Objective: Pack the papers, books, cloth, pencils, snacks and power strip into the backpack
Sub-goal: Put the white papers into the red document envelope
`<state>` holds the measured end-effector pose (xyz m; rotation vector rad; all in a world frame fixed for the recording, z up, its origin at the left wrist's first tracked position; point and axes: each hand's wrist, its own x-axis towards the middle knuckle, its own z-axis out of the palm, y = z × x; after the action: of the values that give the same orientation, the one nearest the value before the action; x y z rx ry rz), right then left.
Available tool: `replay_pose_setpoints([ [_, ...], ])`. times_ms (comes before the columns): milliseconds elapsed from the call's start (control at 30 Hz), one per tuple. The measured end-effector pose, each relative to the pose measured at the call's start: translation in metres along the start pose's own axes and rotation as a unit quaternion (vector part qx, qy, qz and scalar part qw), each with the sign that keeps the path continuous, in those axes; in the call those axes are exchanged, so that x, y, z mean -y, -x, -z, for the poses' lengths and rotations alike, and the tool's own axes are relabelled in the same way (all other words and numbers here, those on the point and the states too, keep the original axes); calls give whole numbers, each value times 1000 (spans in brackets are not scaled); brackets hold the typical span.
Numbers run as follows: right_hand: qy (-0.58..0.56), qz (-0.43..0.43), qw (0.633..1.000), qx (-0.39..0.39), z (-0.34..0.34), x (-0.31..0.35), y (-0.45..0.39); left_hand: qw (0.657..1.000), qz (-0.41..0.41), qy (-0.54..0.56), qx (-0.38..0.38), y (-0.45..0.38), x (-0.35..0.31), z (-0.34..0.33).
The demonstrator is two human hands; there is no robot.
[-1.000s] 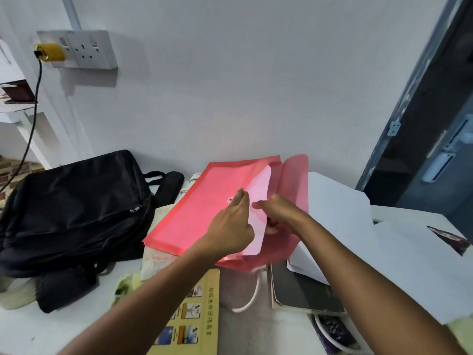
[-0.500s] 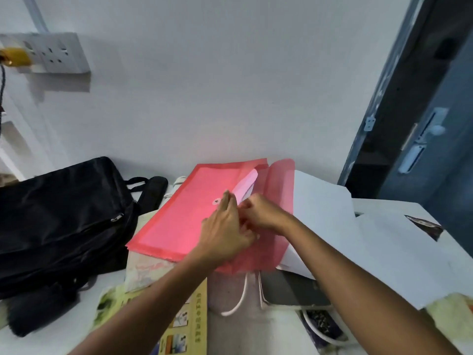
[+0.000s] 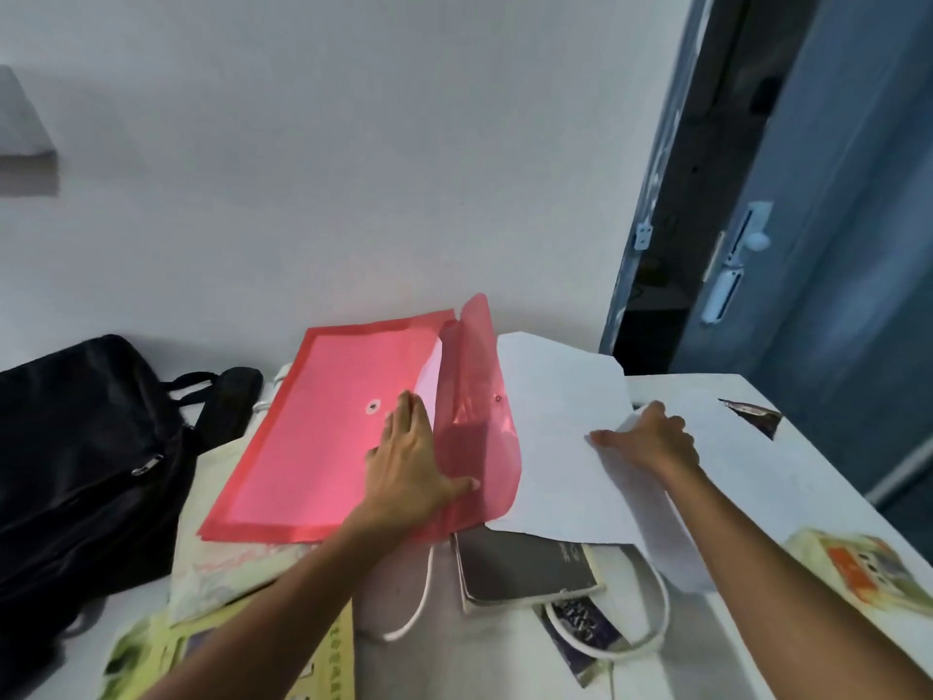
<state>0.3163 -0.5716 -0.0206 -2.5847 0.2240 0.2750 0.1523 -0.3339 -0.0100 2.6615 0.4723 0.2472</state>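
Note:
A red plastic folder (image 3: pixel 313 447) lies in the middle of the table with its flap open to the right and a white sheet partly inside. My left hand (image 3: pixel 409 472) rests flat on the folder at its mouth, fingers straight. My right hand (image 3: pixel 651 439) grips the edge of a white paper sheet (image 3: pixel 555 447) lying to the folder's right. The black backpack (image 3: pixel 75 462) sits at the left, zipped. A dark book (image 3: pixel 525 563) lies under the papers near the front. A white cable (image 3: pixel 651 629) loops beside it.
A cream cloth bag (image 3: pixel 217 548) lies under the folder. A yellow booklet (image 3: pixel 333 659) sits at the front edge, and a colourful snack pack (image 3: pixel 863 568) at the right. More white paper (image 3: pixel 747 477) covers the right side. A blue door (image 3: pixel 833 219) stands beyond the table's right edge.
My right hand left the folder's mouth and moved right onto the loose white sheet. My left hand now lies flat on the folder. The view swung to the right.

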Motion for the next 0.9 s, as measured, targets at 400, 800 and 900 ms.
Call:
replay_pose_setpoints([
  [400, -44, 5, 999, -5, 5, -1, -11, 1000, 6, -12, 11, -3, 0, -11],
  [800, 158, 310, 891, -292, 3, 37, 19, 1000, -1, -14, 16, -5, 1, -13],
  [900, 163, 399, 867, -250, -5, 46, 39, 1000, 1, -10, 15, -6, 1, -12],
])
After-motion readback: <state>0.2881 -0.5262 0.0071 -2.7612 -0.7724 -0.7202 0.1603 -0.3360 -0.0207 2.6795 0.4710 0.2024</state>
